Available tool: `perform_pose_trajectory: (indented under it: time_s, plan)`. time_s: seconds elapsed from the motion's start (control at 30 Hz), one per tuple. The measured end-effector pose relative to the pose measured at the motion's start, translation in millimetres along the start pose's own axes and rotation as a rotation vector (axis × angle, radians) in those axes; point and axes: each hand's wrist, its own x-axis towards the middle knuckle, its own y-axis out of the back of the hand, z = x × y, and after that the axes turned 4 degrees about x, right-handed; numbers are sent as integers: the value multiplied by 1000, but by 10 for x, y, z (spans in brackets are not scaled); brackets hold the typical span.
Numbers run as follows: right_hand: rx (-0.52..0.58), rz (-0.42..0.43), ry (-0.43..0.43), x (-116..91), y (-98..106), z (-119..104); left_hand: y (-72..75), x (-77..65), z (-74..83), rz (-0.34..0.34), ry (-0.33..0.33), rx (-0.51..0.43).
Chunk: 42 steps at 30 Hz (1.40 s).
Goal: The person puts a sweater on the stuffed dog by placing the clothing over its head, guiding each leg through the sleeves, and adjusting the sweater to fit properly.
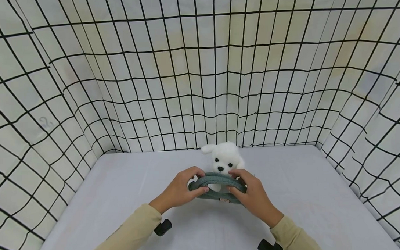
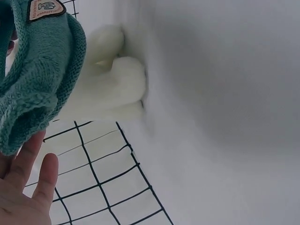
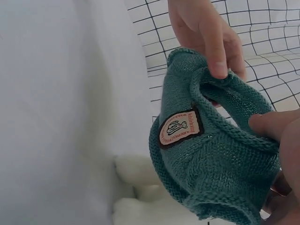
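A small teal knitted sweater (image 1: 218,178) is stretched between both hands, its opening held wide. My left hand (image 1: 180,188) grips one side of the opening, thumb inside and fingers outside. Opposite it, my right hand (image 1: 252,191) pinches the other side; its thumb shows at the rim in the right wrist view. A sewn-on patch (image 3: 180,129) marks the knit, and a sleeve-like hole (image 2: 28,123) shows in the left wrist view. Right behind the sweater is a white plush dog (image 1: 228,155), facing me. Its body is partly hidden by the knit; its pale legs (image 2: 124,82) show beneath.
A white-covered table (image 1: 122,179) lies under the hands. White walls with a black grid net (image 1: 215,84) rise at the back and both sides. Black wrist devices (image 1: 163,227) hang beneath the forearms.
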Motion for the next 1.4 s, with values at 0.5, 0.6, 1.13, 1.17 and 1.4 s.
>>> perform_pose_trajectory:
  time_s: [0.5, 0.6, 1.13, 1.17, 1.4]
  plan:
    - [-151, 7, 62, 135, 85, 16, -30, 209, -84, 78, 25, 165]
    - [-162, 13, 67, 182, 110, 43, -40, 249, -93, 79, 46, 180]
    - [-215, 82, 115, 421, 101, 105, -79, 512, -123, 114, 87, 202]
    - [-224, 86, 125, 427, 103, 110, -74, 524, -127, 96, 88, 209]
    - [-287, -6, 129, 488, 143, 159, -13, 610, -144, 19, 54, 245]
